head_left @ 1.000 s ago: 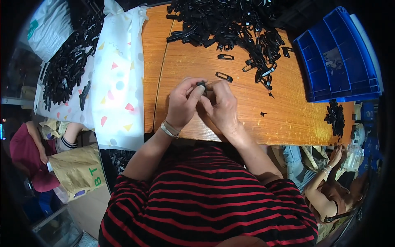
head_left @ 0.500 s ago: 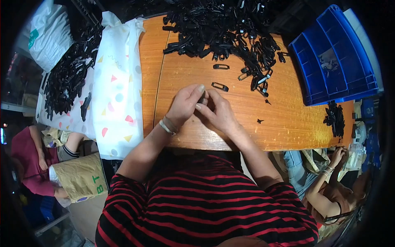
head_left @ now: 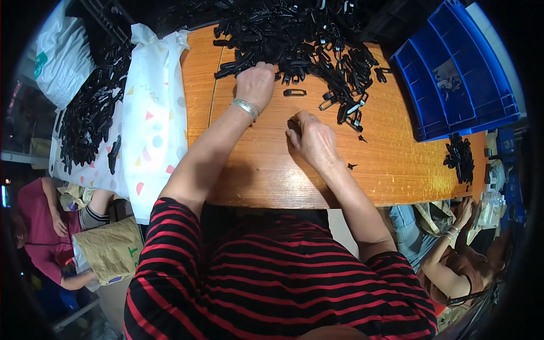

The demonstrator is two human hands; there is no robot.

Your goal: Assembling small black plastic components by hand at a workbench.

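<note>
- My left hand (head_left: 255, 86) is in the upper middle of the frame, at the near edge of a heap of black clips (head_left: 289, 42). Its back is toward me and hides the fingertips, so I cannot tell whether they pinch anything.
- My right hand (head_left: 314, 139) is low over the counter (head_left: 255, 175), near the centre of the frame. The fingers curl down with the thumb bent below them; a dark shape shows by the tips, but I cannot tell whether they grip it.
- One loose clip (head_left: 294, 95) lies flat between my hands and the heap, a narrow frame with a long opening.
- I judge these clips light, stiff and rather smooth, probably plastic. The thin rails look like the weak part, so a gentle pinch across the two long sides, or on an end, should serve best. In the heap they overlap and may catch on each other.
- Two small black bits, one upper (head_left: 362, 138) and one lower (head_left: 352, 166), lie right of my right hand.
- A blue crate (head_left: 416, 93) leans at the upper right.
</note>
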